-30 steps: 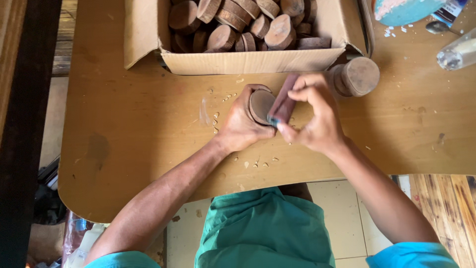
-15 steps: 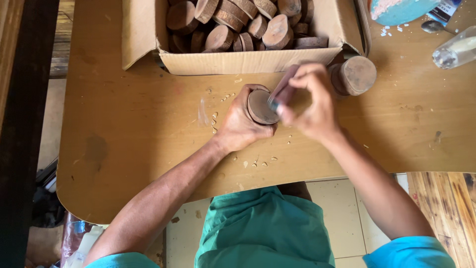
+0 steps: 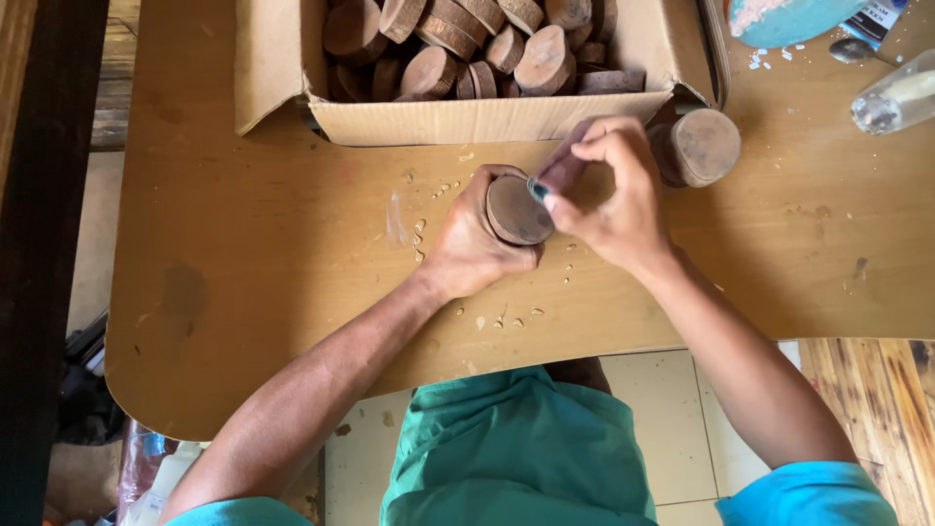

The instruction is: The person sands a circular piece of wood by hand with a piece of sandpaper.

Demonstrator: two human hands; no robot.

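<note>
My left hand (image 3: 472, 244) grips a round brown wooden disc (image 3: 516, 211) and holds it on edge just above the wooden table (image 3: 243, 253). Over the disc's right rim, my right hand (image 3: 609, 190) pinches a folded strip of brownish sandpaper (image 3: 563, 170) and presses it against the disc. Both hands sit just in front of an open cardboard box (image 3: 487, 119) filled with several similar wooden discs (image 3: 467, 44).
Another wooden disc (image 3: 703, 146) lies on the table right of my hands. A clear bottle (image 3: 894, 99) and a turquoise object (image 3: 789, 18) are at the far right. Small pale chips (image 3: 506, 319) are scattered on the table. The table's near edge runs close to my body.
My right hand has slid the sandpaper up and right along the disc's edge. My left hand has kept the disc in nearly the same spot.
</note>
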